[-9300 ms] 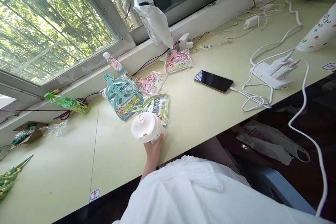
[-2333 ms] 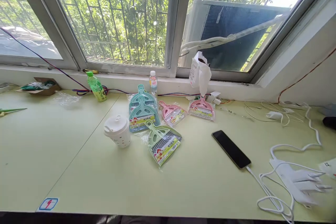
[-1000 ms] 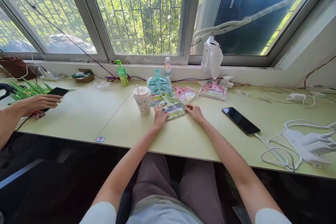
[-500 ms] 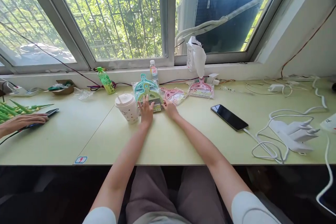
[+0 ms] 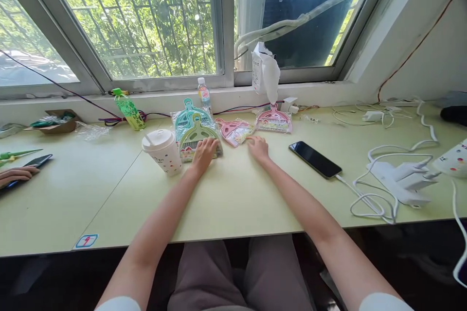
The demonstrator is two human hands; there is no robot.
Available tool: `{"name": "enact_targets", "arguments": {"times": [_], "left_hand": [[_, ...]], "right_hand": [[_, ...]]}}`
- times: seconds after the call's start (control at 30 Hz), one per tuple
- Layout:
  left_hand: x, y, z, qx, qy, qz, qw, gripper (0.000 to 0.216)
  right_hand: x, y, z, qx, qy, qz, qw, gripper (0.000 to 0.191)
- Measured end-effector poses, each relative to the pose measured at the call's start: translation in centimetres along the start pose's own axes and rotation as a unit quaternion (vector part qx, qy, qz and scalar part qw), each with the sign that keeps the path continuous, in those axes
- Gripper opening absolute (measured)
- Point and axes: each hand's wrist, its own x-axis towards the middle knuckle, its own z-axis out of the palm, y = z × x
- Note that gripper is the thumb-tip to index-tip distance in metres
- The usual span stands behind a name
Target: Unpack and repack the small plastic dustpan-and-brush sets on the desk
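Observation:
A green toy-sized dustpan-and-brush set [image 5: 193, 141] in clear wrapping lies in front of a teal set [image 5: 188, 112], overlapping it. My left hand [image 5: 205, 151] rests on its right part, fingers bent together over the wrapping; the thumb is hidden. To its right lies a pink dustpan-and-brush set [image 5: 235, 131], also wrapped. My right hand [image 5: 258, 147] is at that pack's lower right edge, fingers curled and fingertips touching the wrapping. Another pink set [image 5: 273, 120] lies just behind my right hand. A lidded paper cup [image 5: 162, 153] with a straw stands left of my left hand.
A green bottle [image 5: 128, 111] and a clear bottle [image 5: 204, 95] stand toward the window. A phone [image 5: 315, 159] on a cable and a white power strip [image 5: 399, 184] lie right. Another person's hand [image 5: 16, 175] rests on a dark phone at far left.
My right hand has moved right, from between the green and pink packs to the pink pack's right edge. My left hand has slid right on the green pack, its fingers drawn together. The view has shifted.

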Motion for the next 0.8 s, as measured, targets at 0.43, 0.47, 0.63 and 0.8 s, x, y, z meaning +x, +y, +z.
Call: {"name": "enact_targets", "arguments": {"times": [0.43,0.47,0.63,0.8], "left_hand": [[0.4,-1.7,1.1,-0.163,0.054,-0.182,0.968,0.015],[0.4,-1.7,1.1,-0.160,0.053,-0.182,0.969,0.015],[0.3,-1.6,0.6,-0.148,0.035,-0.182,0.971,0.015],[0.1,-1.6,0.4,-0.148,0.026,-0.175,0.973,0.015]], "right_hand": [[6.8,-3.2,5.4,-0.142,-0.145,-0.212,0.956,0.039],[7.4,-3.6,5.8,-0.139,-0.138,-0.208,0.958,0.039],[9.0,-5.4,7.1,-0.145,-0.070,-0.175,0.971,0.034],[7.9,-5.3,6.6,-0.161,0.013,-0.155,0.975,0.029]]}}
